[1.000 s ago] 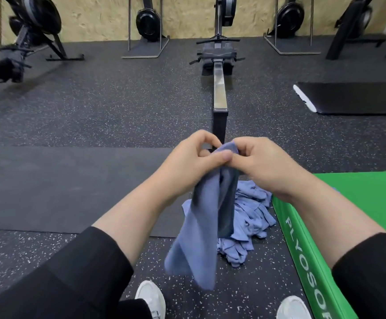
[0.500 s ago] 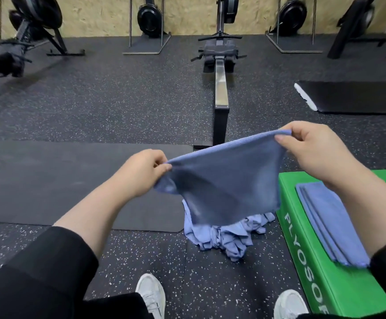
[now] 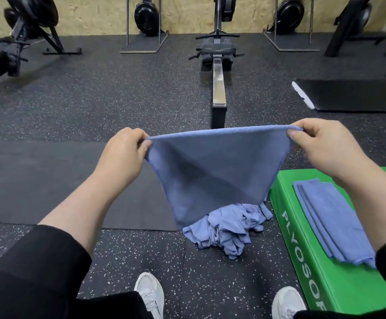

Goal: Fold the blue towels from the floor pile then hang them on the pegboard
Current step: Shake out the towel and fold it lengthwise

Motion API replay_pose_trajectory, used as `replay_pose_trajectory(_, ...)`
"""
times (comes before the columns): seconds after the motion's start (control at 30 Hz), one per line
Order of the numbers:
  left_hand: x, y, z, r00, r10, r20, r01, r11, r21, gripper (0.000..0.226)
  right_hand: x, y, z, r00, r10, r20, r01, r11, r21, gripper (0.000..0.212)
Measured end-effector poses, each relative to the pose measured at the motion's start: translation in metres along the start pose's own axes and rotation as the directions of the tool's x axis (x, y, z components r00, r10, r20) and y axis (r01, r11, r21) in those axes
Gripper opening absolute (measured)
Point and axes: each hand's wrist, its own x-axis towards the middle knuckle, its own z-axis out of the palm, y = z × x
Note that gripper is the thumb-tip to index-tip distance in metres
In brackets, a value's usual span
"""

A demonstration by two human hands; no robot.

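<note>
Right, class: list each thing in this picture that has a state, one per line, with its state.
Left hand: pinches the held towel's top left corner.
Right hand: pinches its top right corner.
Held towel: spread open, hanging in the air, unfolded.
Floor pile: crumpled towels, unfolded.
Folded towels: stacked flat on the green box.
</note>
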Motion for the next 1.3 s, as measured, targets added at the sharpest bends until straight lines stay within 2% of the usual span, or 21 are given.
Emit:
replay_pose_trajectory(0.1,0.000,0.005,0.000,0.985,-0.173,-0.014,0.167,0.967,-0.195,0.019,0.002,0.006,0.002,0.998,0.052,-0.028,-0.052,0.999,0.004,0.021)
replay_pose_trajectory(0.17,-0.001,0.010,0.005,0.961,-0.271,0.049,0.268,0.878,-0.397,0.024,0.002,0.003,0.003,0.995,0.097,-0.025,-0.096,0.994,0.047,0.026)
replay_pose_trajectory(0.27,-0.008,0.023,0.014,0.911,-0.384,0.153,0.386,0.662,-0.642,0.031,-0.003,-0.008,0.010,0.985,0.169,0.025,-0.170,0.951,0.257,0.027)
replay_pose_trajectory(0.33,-0.010,0.032,0.021,0.865,-0.443,0.236,0.454,0.492,-0.743,0.025,-0.005,-0.015,0.017,0.976,0.207,0.063,-0.215,0.900,0.380,0.026)
replay_pose_trajectory(0.4,-0.012,0.041,0.027,0.815,-0.499,0.295,0.495,0.336,-0.801,0.013,-0.007,-0.020,0.023,0.966,0.237,0.103,-0.259,0.874,0.412,0.021)
replay_pose_trajectory(0.47,-0.014,0.050,0.032,0.785,-0.538,0.307,0.502,0.262,-0.825,0.014,-0.009,-0.023,0.031,0.950,0.263,0.170,-0.310,0.866,0.392,0.028)
replay_pose_trajectory(0.53,-0.015,0.059,0.037,0.809,-0.531,0.251,0.475,0.340,-0.812,0.025,-0.012,-0.025,0.042,0.933,0.277,0.229,-0.348,0.859,0.376,0.036)
replay_pose_trajectory(0.6,-0.017,0.073,0.039,0.864,-0.477,0.162,0.413,0.487,-0.770,0.027,-0.016,-0.029,0.054,0.922,0.281,0.266,-0.371,0.836,0.404,0.029)
replay_pose_trajectory(0.67,-0.023,0.089,0.041,0.904,-0.413,0.113,0.355,0.575,-0.737,0.022,-0.020,-0.036,0.065,0.909,0.293,0.295,-0.400,0.811,0.427,0.017)
replay_pose_trajectory(0.9,-0.042,0.120,0.058,0.935,-0.299,0.189,0.334,0.570,-0.751,0.020,-0.035,-0.058,0.095,0.918,0.231,0.323,-0.361,0.824,0.437,0.024)
replay_pose_trajectory(1.03,-0.045,0.124,0.061,0.936,-0.304,0.178,0.326,0.554,-0.766,0.017,-0.037,-0.061,0.105,0.914,0.190,0.359,-0.360,0.791,0.496,0.031)
replay_pose_trajectory(1.2,-0.045,0.123,0.058,0.932,-0.329,0.155,0.322,0.549,-0.771,0.013,-0.032,-0.054,0.110,0.924,0.187,0.333,-0.315,0.865,0.389,0.040)
replay_pose_trajectory(1.3,-0.047,0.126,0.058,0.936,-0.296,0.190,0.328,0.540,-0.775,0.012,-0.037,-0.058,0.110,0.913,0.177,0.369,-0.348,0.809,0.473,0.039)
